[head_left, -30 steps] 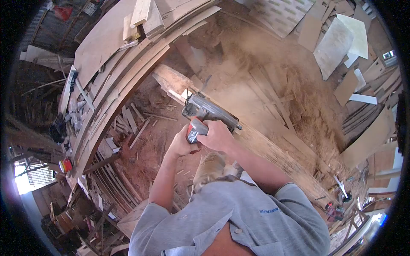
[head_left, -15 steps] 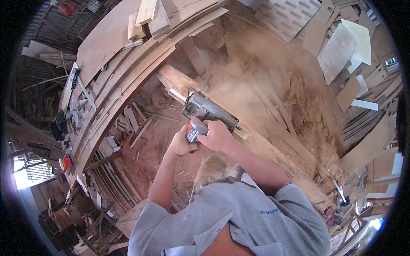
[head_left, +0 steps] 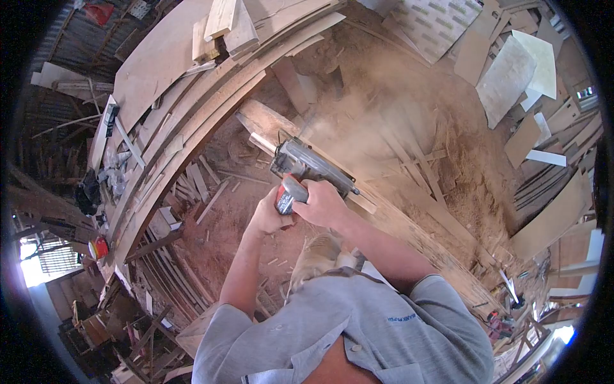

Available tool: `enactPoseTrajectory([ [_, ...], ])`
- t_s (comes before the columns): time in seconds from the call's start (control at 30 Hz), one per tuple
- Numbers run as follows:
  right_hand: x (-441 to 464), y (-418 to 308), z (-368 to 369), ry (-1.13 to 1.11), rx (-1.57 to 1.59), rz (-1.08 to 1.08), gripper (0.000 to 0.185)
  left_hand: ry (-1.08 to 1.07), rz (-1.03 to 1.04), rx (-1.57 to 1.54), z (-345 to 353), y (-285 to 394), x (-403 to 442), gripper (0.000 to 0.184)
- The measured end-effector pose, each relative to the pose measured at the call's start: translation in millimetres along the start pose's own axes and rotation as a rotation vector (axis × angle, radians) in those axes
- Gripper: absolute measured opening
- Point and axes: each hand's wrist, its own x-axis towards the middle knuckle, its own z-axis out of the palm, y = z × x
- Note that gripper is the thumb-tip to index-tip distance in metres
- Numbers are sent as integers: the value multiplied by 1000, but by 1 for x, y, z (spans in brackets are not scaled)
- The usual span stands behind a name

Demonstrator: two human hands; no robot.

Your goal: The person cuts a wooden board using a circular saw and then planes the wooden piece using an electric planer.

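Observation:
Both hands grip a handheld power tool (head_left: pixel 314 161), with a long grey body and a red-and-grey housing; I cannot tell its exact kind. My left hand (head_left: pixel 268 214) is closed around the near left side of the housing. Against its right side, my right hand (head_left: pixel 322 201) is closed too. The tool rests along a narrow pale wood strip (head_left: pixel 261 142), whose ends show beyond the tool on both sides. Beneath the strip runs a long thick wooden beam (head_left: pixel 422 240), slanting from upper left to lower right. The tool's underside is hidden.
Pale dust (head_left: pixel 364 109) hangs beyond the tool. Stacked boards (head_left: pixel 160 70) curve along the left, with short wood blocks (head_left: pixel 220 19) on top. Offcuts (head_left: pixel 198 182) litter the floor. White panels (head_left: pixel 508 73) lean at the right. A red tool (head_left: pixel 497 325) sits near the beam's lower end.
The tool and both hands have shifted very slightly to the left along the strip. A dark bar past the tool's far end is now blurred or veiled by dust.

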Motion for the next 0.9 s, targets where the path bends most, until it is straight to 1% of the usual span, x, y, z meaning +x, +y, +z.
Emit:
enactPoseTrajectory([
  [0.07, 3, 1, 4, 28, 8, -30, 45, 28, 73, 44, -1, -18, 5, 87],
  [0.1, 4, 0, 5, 32, 12, -33, 44, 43, 110, 65, -3, -15, 6, 86],
  [0.2, 12, -1, 9, -2, 1, 3, 46, -24, -95, -57, -11, -4, 5, 84],
  [0.3, 16, -2, 11, -16, -17, 25, 47, -39, -84, -102, -16, -1, 6, 83],
  [0.4, 22, -1, 15, -25, -44, 43, 48, -21, 63, -75, -19, -11, 10, 82],
  [0.5, 25, -4, 17, -13, -24, 14, 47, -50, -87, -153, -21, -7, 13, 82],
  [0.6, 30, -3, 18, 5, -45, 2, 47, -63, -47, -142, -25, 6, 11, 83],
  [0.7, 33, -5, 20, -7, -53, 13, 47, -93, -91, -232, -26, -5, 15, 80],
  [0.8, 36, -11, 18, -27, -32, 43, 47, -53, -28, -228, -26, -12, 16, 75],
  [0.9, 42, -10, 22, -52, -66, 61, 47, -75, 6, -289, -30, -18, 19, 73],
])
